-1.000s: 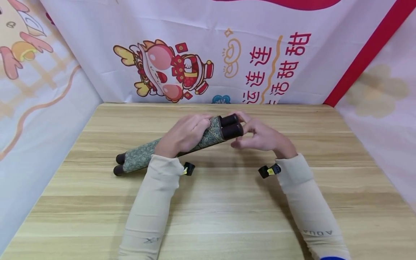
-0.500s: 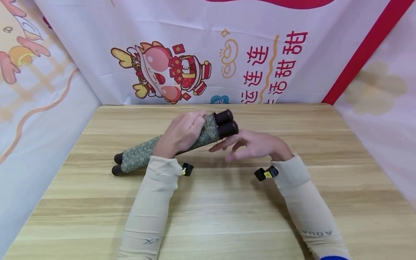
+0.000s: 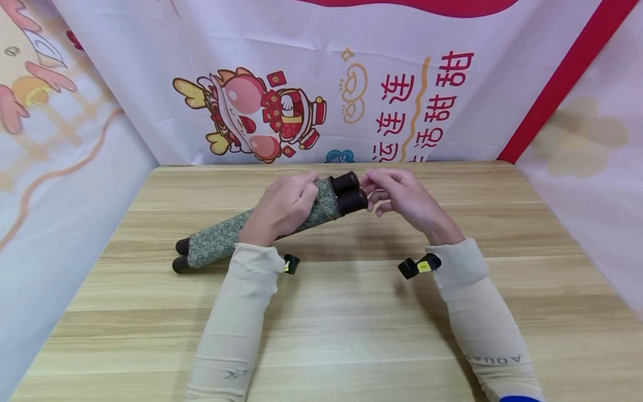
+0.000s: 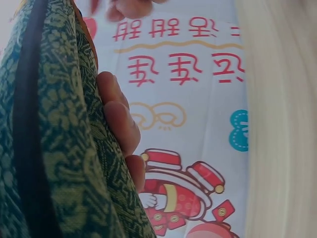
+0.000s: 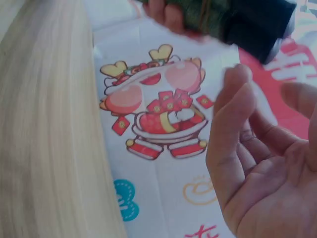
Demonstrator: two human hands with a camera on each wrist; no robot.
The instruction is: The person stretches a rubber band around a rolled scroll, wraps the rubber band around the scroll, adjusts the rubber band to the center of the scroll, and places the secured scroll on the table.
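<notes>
A rolled scroll [image 3: 213, 243] covered in green patterned cloth slants above the table in the head view, with paired dark knobs at both ends. My left hand [image 3: 282, 206] grips it past the middle, and the curled fingers [image 4: 119, 121] press its cloth in the left wrist view. A dark band runs along the cloth [image 4: 64, 148] there. My right hand [image 3: 402, 195] is beside the right-hand knobs [image 3: 351, 201], fingers loosely bent. In the right wrist view that hand [image 5: 262, 183] holds nothing, a small gap below the dark knob end [image 5: 262, 29].
The light wood-grain table [image 3: 341, 335] spreads beneath both arms. A white printed cloth [image 3: 311, 44] hangs behind its far edge, and further cloth walls stand left and right. Small black wrist cameras sit on both sleeves.
My right hand went from the knobs to below the scroll's right end, then back up to the right beside the knobs. The scroll shifted slightly left; my left hand kept its grip.
</notes>
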